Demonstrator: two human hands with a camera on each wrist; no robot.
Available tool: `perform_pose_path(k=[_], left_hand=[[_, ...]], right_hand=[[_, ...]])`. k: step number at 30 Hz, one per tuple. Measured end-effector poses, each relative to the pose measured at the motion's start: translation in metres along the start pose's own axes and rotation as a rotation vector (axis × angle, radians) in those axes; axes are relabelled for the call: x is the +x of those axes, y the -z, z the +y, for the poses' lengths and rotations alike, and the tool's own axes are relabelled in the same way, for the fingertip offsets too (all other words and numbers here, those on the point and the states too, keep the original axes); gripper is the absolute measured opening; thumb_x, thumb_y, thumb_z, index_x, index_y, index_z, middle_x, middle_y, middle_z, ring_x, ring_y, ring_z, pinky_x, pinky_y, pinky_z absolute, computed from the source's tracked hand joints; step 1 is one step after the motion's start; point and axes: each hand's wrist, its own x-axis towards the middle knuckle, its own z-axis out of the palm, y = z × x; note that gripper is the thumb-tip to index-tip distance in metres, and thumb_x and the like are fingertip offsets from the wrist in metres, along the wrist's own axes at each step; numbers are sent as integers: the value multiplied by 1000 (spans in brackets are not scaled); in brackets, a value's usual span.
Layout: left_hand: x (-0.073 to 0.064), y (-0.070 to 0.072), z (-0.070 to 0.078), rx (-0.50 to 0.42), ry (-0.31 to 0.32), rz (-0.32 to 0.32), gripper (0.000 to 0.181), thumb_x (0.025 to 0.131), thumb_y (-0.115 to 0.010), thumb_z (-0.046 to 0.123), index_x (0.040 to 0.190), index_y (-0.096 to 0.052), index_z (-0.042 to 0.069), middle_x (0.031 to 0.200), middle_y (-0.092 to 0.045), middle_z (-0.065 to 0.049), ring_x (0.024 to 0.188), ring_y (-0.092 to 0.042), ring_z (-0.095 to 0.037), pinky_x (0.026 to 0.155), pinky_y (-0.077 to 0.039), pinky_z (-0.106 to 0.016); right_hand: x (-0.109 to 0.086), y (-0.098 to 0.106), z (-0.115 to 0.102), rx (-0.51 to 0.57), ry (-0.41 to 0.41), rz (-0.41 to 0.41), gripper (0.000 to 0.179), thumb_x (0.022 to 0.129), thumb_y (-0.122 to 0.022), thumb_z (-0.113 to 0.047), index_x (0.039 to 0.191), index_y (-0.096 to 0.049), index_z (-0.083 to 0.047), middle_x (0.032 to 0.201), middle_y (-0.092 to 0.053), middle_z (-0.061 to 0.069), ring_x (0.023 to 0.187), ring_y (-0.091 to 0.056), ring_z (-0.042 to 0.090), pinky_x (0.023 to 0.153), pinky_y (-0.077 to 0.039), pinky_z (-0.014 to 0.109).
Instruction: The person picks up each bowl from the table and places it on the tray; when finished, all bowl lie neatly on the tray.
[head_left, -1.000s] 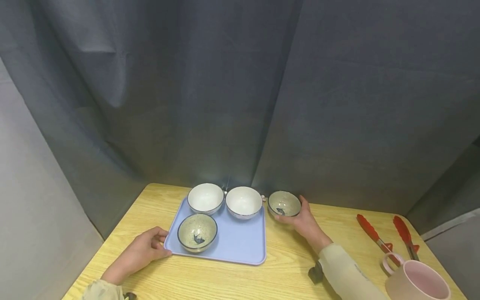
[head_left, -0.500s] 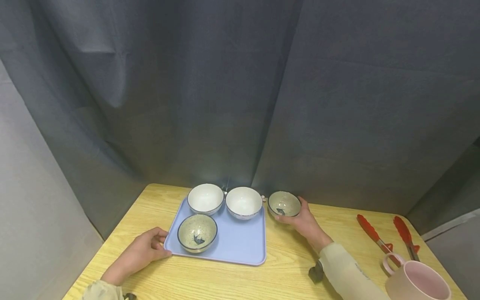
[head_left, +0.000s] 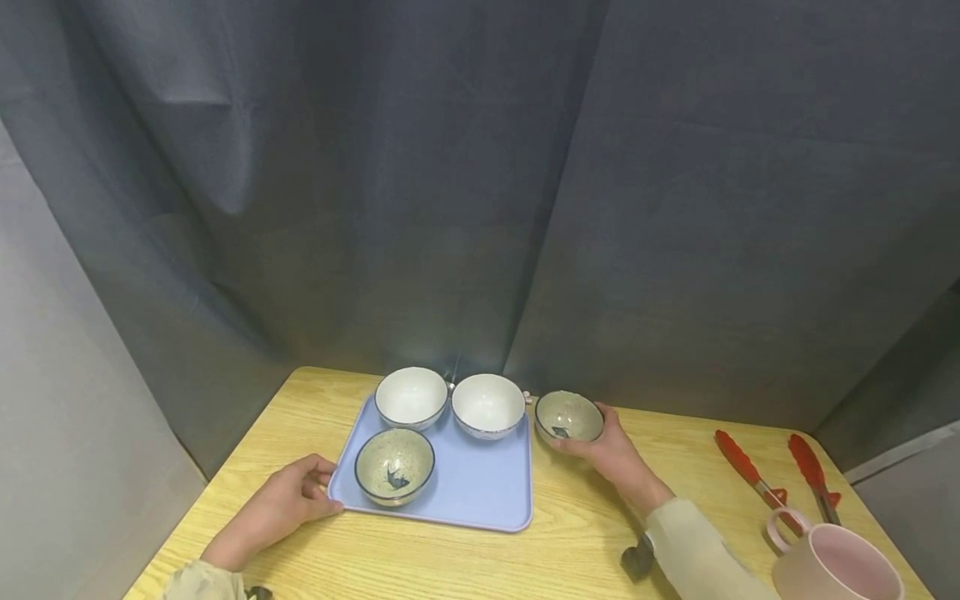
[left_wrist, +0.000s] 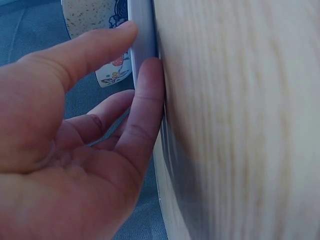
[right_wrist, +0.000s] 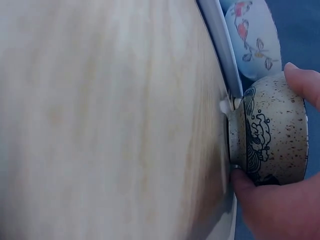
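My left hand (head_left: pixel 288 500) holds the left front corner of a blue-lavender tray (head_left: pixel 480 496). In the left wrist view its thumb lies at the rim of the tray (left_wrist: pixel 143 30) and a finger meets the edge close to the tabletop. My right hand (head_left: pixel 618 450) grips a speckled beige bowl (head_left: pixel 568 414) with a dark rim, just right of the tray. The right wrist view shows a dark wave pattern on the side of this bowl (right_wrist: pixel 277 135), with the thumb and a finger around it. Another speckled bowl (head_left: pixel 393 467) sits at the tray's front left.
Two white bowls, one at the back left (head_left: pixel 412 397) and one at the back right (head_left: pixel 488 405), stand on the tray. Red-tipped tongs (head_left: pixel 806 462) and a pink mug (head_left: pixel 832 562) are at the right of the wooden table (head_left: pixel 427 558). A dark curtain (head_left: pixel 465 192) hangs behind.
My right hand has shifted slightly toward me, and the speckled bowl in it has come along. My left hand, the tray and its bowls have stayed in place.
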Motion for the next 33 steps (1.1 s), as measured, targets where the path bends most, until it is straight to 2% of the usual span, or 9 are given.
perform_pose_path(k=[7, 14, 20, 25, 33], left_hand=[[-1, 0, -2, -15, 1, -11, 50, 91, -93, 14, 131, -68, -2, 108, -77, -8, 94, -70, -18, 77, -55, -25], [-3, 3, -1, -14, -11, -9, 49, 91, -93, 14, 129, -68, -2, 110, -77, -9, 97, -71, -19, 78, -56, -25], [-1, 4, -1, -13, -18, -6, 47, 91, -93, 14, 128, -69, -1, 110, -77, -8, 98, -71, -19, 79, -56, -26], [0, 3, -2, -12, -12, -3, 47, 91, -93, 14, 129, -69, 0, 109, -78, -7, 97, -71, -18, 80, -56, -26], [0, 1, -1, -15, -21, -9, 48, 91, -93, 14, 129, -69, -1, 110, -78, -8, 96, -71, -19, 79, -56, -26]], right_hand=[[-19, -3, -3, 30, 31, -48, 118, 86, -97, -25, 171, -20, 3, 170, -42, 31, 158, -46, 47, 133, -36, 61], [-46, -14, -19, 57, 39, -99, 121, 84, -99, -23, 172, -19, 1, 170, -42, 31, 155, -49, 48, 130, -39, 62], [-66, -33, -36, 72, 73, -129, 122, 79, -102, -20, 172, -24, -2, 168, -46, 28, 154, -51, 43, 130, -38, 59], [-78, -52, -44, 98, 97, -172, 122, 75, -103, -18, 171, -28, -5, 166, -49, 23, 148, -56, 38, 124, -45, 53], [-89, -77, -50, 64, 115, -199, 125, 72, -105, -18, 171, -29, -4, 163, -53, 22, 146, -57, 37, 124, -43, 57]])
